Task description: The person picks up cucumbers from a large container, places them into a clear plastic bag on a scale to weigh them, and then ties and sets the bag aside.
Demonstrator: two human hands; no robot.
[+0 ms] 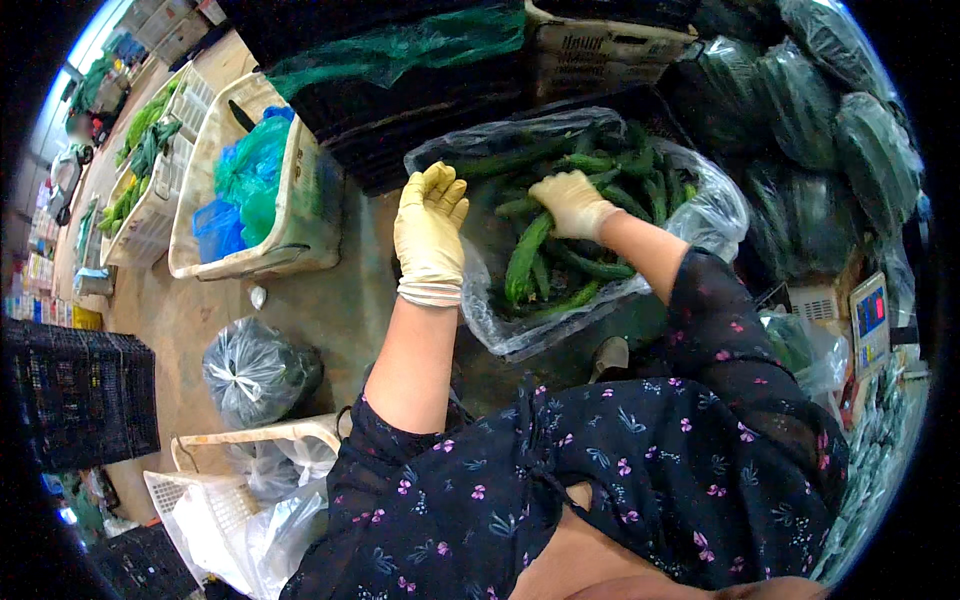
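Note:
A clear plastic bag (715, 215) lies open on the floor in front of me, filled with several long green cucumbers (525, 262). My left hand (430, 232), in a pale yellow glove with rubber bands at the wrist, hovers over the bag's left rim with its fingers curled and nothing visible in it. My right hand (572, 203), gloved the same way, reaches into the bag and closes on cucumbers near the pile's middle. My dark floral sleeves fill the lower part of the view.
A cream crate (300, 235) with blue and green bags stands to the left, a crate of green vegetables (150, 160) beyond it. A tied grey bag (255, 372) sits on the floor. Black crates (75, 395), bagged greens (850, 150) and a scale (868, 322) surround me.

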